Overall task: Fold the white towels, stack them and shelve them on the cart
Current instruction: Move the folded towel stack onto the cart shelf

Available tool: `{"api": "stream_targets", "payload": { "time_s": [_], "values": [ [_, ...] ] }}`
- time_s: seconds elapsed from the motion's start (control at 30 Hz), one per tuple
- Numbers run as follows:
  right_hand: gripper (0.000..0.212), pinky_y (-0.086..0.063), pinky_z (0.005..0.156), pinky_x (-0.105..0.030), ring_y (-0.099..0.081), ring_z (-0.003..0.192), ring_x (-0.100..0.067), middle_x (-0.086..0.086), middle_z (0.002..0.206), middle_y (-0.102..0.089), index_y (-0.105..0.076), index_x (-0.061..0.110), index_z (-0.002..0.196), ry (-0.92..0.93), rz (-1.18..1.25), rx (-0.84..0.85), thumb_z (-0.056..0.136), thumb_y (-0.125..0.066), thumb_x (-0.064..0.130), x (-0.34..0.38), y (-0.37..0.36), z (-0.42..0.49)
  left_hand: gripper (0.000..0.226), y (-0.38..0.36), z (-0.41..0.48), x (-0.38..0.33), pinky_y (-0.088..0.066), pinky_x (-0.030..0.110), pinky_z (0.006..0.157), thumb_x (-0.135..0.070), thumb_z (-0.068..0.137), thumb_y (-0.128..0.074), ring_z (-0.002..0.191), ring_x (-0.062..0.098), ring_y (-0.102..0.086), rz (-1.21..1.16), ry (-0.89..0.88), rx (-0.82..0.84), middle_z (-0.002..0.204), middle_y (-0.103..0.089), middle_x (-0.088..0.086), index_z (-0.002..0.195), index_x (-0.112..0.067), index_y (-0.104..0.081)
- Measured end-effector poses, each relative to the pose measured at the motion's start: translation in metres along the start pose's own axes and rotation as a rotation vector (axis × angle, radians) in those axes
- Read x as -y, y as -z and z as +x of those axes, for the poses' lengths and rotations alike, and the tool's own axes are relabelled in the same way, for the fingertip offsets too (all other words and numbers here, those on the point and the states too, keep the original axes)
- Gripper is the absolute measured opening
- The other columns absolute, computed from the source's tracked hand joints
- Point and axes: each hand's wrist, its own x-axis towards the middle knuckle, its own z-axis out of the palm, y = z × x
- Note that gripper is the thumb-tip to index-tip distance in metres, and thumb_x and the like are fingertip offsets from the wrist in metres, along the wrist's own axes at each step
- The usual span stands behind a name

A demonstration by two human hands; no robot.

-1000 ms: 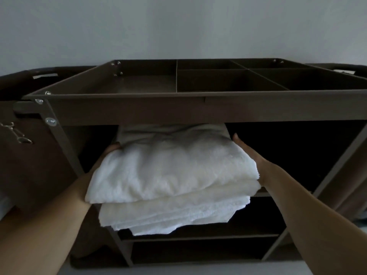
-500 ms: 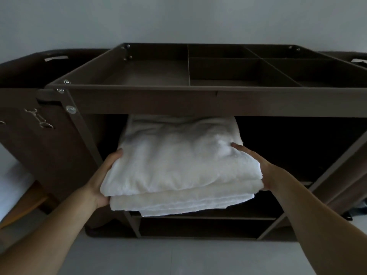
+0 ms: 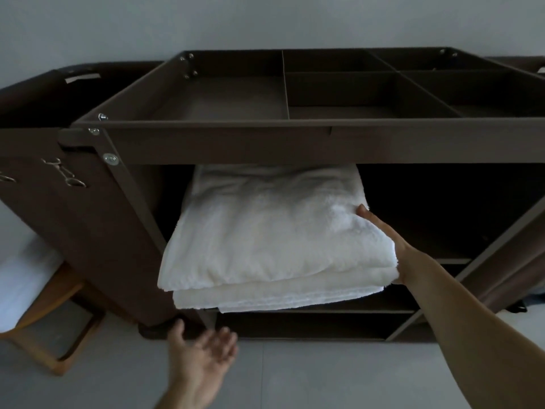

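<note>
The left grip (image 3: 203, 352) hangs spread and empty below the folded white towels (image 3: 265, 237). The right grip (image 3: 392, 246), fingers straight, presses their right side. They overhang a shelf (image 3: 398, 304) of the cart (image 3: 236, 143). Likely soft, floppy: hold underneath both sides.

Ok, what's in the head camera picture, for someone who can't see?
Folded white towels sit stacked on a shelf of a dark brown cart, front edge overhanging. The right hand rests against the stack's side; the left hand is open below, touching nothing.
</note>
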Motion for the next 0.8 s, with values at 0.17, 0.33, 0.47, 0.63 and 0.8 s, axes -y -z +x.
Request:
{"api": "stream_targets", "payload": {
  "time_s": [0.17, 0.33, 0.47, 0.63, 0.8],
  "values": [
    [0.068, -0.052, 0.09, -0.048, -0.07, 0.103, -0.035, -0.014, 0.115, -0.072, -0.067, 0.019, 0.118, 0.069, -0.025, 0.083, 0.083, -0.045, 0.073, 0.001, -0.004, -0.008, 0.095, -0.055, -0.034, 0.077, -0.047, 0.049, 0.094, -0.048, 0.064, -0.08, 0.12, 0.039, -0.059, 0.018, 0.128, 0.29, 0.129, -0.061, 0.025, 0.137, 0.003, -0.046],
    [0.07, -0.048, 0.101, -0.052, -0.068, 0.108, -0.035, -0.012, 0.12, -0.07, -0.063, 0.022, 0.127, 0.049, 0.019, 0.075, 0.084, -0.045, 0.075, -0.001, -0.003, -0.007, 0.105, -0.109, -0.063, 0.091, -0.04, 0.055, 0.107, -0.058, 0.065, -0.078, 0.134, 0.036, -0.046, 0.157, 0.078, 0.372, 0.149, -0.041, 0.02, 0.15, -0.016, -0.032],
    [0.07, -0.045, 0.105, -0.055, -0.066, 0.112, -0.036, -0.014, 0.122, -0.069, -0.067, 0.024, 0.124, 0.036, 0.067, 0.1, 0.084, -0.045, 0.077, -0.003, -0.004, -0.012, 0.092, -0.122, -0.078, 0.098, -0.047, 0.056, 0.1, -0.055, 0.058, -0.077, 0.133, 0.039, -0.046, 0.389, 0.03, 0.275, 0.151, -0.038, 0.02, 0.137, -0.022, -0.044],
    [0.08, -0.044, 0.106, -0.052, -0.066, 0.113, -0.036, -0.014, 0.125, -0.068, -0.073, 0.024, 0.118, -0.02, 0.218, 0.055, 0.08, -0.038, 0.085, -0.022, 0.002, -0.015, 0.093, -0.117, -0.053, 0.088, -0.036, 0.063, 0.107, -0.05, 0.077, -0.07, 0.141, 0.046, -0.032, 0.135, 0.083, 0.193, 0.155, -0.026, 0.027, 0.152, -0.014, -0.028],
    [0.085, -0.055, 0.085, -0.049, -0.068, 0.108, -0.034, -0.01, 0.121, -0.07, -0.072, 0.029, 0.118, -0.088, 0.141, 0.091, 0.073, -0.031, 0.089, -0.026, 0.004, -0.024, 0.069, -0.105, -0.026, 0.063, -0.029, 0.069, 0.107, -0.055, 0.08, -0.065, 0.131, 0.039, -0.047, -0.099, -0.028, 0.242, 0.14, -0.051, 0.015, 0.135, -0.016, -0.051]
  ]
}}
